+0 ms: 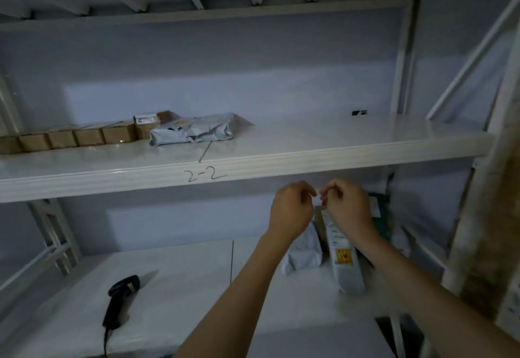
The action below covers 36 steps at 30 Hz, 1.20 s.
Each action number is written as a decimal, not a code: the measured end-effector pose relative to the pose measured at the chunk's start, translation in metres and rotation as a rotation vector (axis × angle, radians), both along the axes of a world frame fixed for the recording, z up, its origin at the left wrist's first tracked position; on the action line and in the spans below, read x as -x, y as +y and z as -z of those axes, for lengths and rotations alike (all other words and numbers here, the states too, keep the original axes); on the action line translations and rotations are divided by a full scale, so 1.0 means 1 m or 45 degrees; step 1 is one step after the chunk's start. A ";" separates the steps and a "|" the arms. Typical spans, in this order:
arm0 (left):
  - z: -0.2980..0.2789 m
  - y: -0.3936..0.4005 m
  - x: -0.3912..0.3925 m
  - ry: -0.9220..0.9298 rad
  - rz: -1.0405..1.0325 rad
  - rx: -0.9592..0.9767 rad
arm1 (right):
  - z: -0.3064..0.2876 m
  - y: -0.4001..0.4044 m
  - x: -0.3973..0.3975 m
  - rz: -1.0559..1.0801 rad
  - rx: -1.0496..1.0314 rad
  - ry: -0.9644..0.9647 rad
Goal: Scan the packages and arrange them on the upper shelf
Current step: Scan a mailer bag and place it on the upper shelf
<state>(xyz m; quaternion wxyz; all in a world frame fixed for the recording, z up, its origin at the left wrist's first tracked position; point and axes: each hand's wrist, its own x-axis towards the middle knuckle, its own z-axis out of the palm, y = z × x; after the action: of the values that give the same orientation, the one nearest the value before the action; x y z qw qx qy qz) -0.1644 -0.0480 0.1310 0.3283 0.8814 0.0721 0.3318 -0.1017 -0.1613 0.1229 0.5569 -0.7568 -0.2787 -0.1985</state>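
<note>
In the head view, the left hand [291, 211] and the right hand [347, 208] are raised together just under the white metal upper shelf [281, 157], fingers curled; whether anything small is pinched between them cannot be told. Brown cardboard boxes [76, 135] and a grey plastic mailer [194, 131] are already lined up far left on it, presumably scanned. On the lower shelf [183, 287], unsorted grey bagged packages [342, 259] lie behind the hands, and the black handheld scanner [121, 301] rests near left, within reach.
</note>
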 end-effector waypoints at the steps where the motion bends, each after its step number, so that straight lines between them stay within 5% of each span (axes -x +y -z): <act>1: 0.015 -0.005 -0.006 0.070 -0.007 0.052 | 0.013 -0.011 -0.004 0.037 0.010 0.063; 18: 0.241 0.082 -0.148 0.746 -0.211 0.982 | 0.155 -0.012 -0.154 0.231 0.345 1.079; 26: 0.240 0.110 -0.182 0.841 -0.260 1.234 | 0.207 0.070 -0.211 0.020 0.493 1.440; 36: 0.266 0.125 -0.207 1.042 -0.174 1.316 | 0.238 0.095 -0.239 -0.104 0.570 1.544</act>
<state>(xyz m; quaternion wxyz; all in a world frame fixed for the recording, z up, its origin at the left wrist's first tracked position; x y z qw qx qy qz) 0.0424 0.0767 -0.1346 0.6333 0.6589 0.3965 -0.0870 0.1376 -0.0660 -0.1151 0.4515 -0.8212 0.0219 0.3484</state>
